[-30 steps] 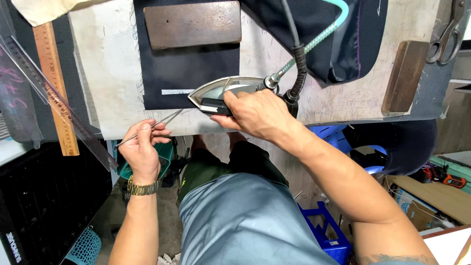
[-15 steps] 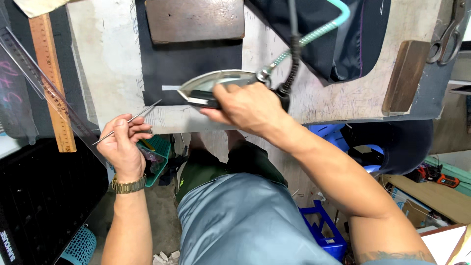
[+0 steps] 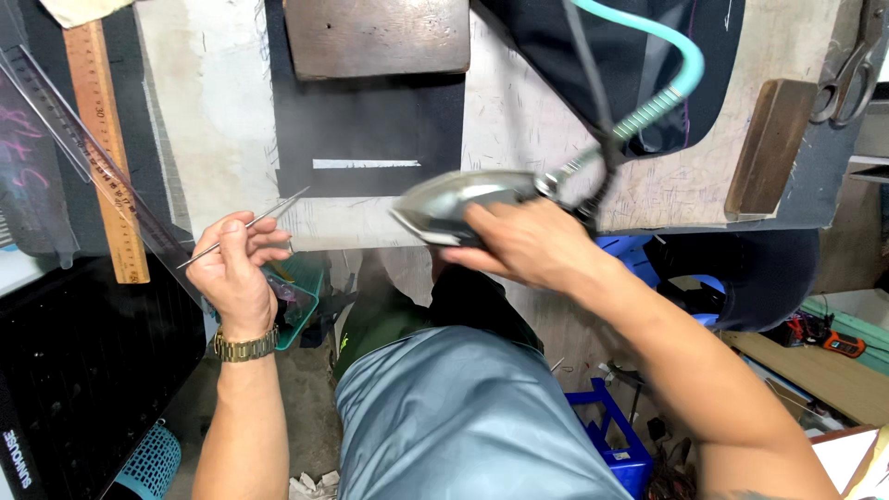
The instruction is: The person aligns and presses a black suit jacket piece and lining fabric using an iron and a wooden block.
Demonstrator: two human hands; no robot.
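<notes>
Below the worktable's near edge (image 3: 231, 139), a green bin (image 3: 301, 301) holds blurred scraps behind the left hand (image 3: 236, 273), which pinches thin metal tweezers (image 3: 245, 225) slanting up-right toward the dark fabric piece (image 3: 370, 139). The right hand (image 3: 528, 245) grips the steam iron (image 3: 463, 204) at that edge. Its long axis runs left-right, tip pointing left, just right of the fabric.

Worn padded table (image 3: 222, 111) with black cloth (image 3: 370, 130), wooden block (image 3: 769, 148)

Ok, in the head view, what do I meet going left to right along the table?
Wooden ruler → left hand pinching a thin metal tool → black fabric → iron under the right hand → wooden block → scissors.
</notes>
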